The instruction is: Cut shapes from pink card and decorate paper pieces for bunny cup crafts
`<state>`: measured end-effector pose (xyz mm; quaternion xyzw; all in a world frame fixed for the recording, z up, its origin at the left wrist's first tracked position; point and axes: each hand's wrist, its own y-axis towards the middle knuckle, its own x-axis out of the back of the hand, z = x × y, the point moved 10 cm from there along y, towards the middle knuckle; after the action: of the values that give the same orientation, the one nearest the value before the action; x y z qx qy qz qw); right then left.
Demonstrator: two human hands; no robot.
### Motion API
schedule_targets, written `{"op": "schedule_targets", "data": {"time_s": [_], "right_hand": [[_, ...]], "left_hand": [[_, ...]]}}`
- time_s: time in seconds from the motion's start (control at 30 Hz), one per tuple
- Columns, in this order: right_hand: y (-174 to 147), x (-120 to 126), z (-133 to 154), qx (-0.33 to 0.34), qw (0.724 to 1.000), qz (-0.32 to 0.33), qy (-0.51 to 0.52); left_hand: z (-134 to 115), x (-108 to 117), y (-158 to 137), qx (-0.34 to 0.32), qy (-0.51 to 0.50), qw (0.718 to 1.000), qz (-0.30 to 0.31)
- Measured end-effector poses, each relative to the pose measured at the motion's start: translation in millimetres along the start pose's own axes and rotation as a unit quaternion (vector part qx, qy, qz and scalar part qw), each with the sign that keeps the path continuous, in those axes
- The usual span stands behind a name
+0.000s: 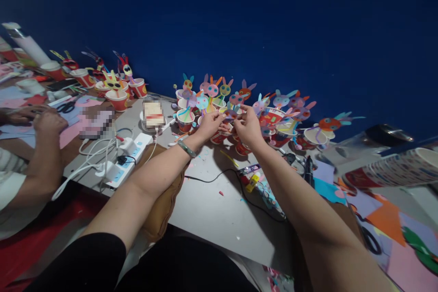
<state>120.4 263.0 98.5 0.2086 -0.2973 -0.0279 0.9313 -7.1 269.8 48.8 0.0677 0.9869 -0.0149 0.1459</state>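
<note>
Both arms reach forward to a cluster of paper cups that carry paper rabbit faces. Between my hands is a small purple paper face [232, 113]. My left hand [212, 125] pinches its left side with the fingers curled. On the right side, my right hand [248, 126] grips it between thumb and fingers. Red-patterned paper cups [242, 148] stand just under and behind my hands, partly hidden by them. An orange paper face [330, 123] leans out of a cup at the right end of the cluster.
At left lie a white power strip [132, 159] with tangled cables and a brown bag [160, 191] by my left arm. A co-worker's hands [49, 121] rest among paper sheets. Stacked cups [393, 169], coloured paper and scissors [371, 237] are at right. A blue wall stands behind.
</note>
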Motion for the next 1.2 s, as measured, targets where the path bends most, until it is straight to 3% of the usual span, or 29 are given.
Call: {"op": "schedule_targets", "data": {"time_s": [0.27,0.47,1.0,1.2], "right_hand": [[-0.4,-16.4,-20.2,-0.095,0.99,0.012,0.106],[-2.0,-24.4,-25.1,-0.15,0.967,0.019,0.205],[-6.5,-24.4,-32.5,-0.153,0.969,-0.036,0.192],[-23.5,-13.3,-14.4,-0.091,0.986,-0.024,0.139]], "left_hand": [[1.3,1.5,1.4,0.001,-0.001,1.0,-0.005],[3.4,1.8,1.4,0.007,0.002,1.0,-0.003],[3.7,1.6,2.4,-0.01,-0.011,1.0,0.006],[-0.2,0.1,0.0,-0.024,0.01,0.999,0.023]]}}
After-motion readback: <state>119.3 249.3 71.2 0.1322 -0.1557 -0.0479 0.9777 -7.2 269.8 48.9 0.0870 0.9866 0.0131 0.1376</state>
